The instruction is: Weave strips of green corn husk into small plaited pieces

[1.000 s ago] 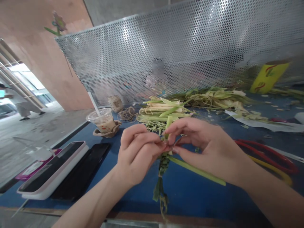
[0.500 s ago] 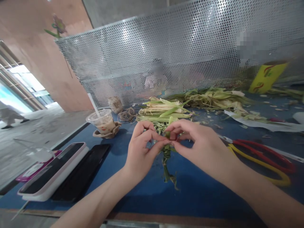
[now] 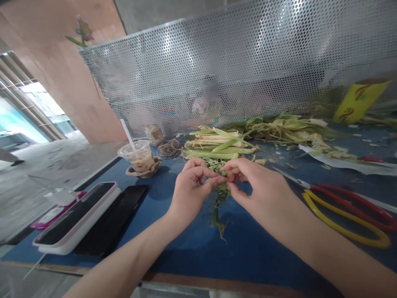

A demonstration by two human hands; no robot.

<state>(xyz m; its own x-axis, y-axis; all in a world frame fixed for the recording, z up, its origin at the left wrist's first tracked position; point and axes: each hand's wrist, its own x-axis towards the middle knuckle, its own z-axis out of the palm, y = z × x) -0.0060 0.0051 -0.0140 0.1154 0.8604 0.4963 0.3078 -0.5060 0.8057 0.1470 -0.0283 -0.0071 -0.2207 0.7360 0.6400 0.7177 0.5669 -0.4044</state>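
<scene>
The green plaited strip [image 3: 219,196] hangs between the two hands above the near middle of the blue worktop [image 3: 192,248], its ragged end pointing down. The left hand [image 3: 192,186] grips its upper part with thumb and forefinger closed together; the right hand [image 3: 252,178] has its fingertips curled narrowly around the same spot, touching it. Just beyond lie the pale stalks [image 3: 217,142], with the twine [image 3: 170,149] and the iced drink [image 3: 139,159] to their left. Scissors [image 3: 344,215] with red and yellow handles rest right of the right hand.
</scene>
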